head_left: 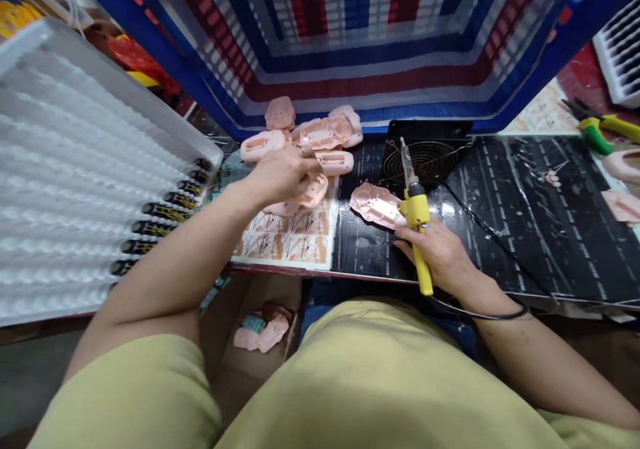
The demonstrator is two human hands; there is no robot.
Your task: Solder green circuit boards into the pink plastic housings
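My left hand [287, 172] is over a heap of pale pink plastic shells [327, 131], fingers bent down. A curved pink shell piece [315, 190] is at its fingertips, which are partly hidden. My right hand [443, 252] is closed round a yellow soldering iron [417, 212] with its metal tip pointing up and away from me. Just left of the iron, a pink shell half [376, 206] lies hollow side up on the black bench top, its right end close to my right fingers; whether they touch it I cannot tell.
A blue crate [435, 89] with striped lining stands behind the shells. In front of it sits a black fan [425, 156] with a cable. White ribbed tray [100, 169] is at left; green-yellow pliers [597, 136] lie at right. Pink pieces [263, 332] lie in a box below.
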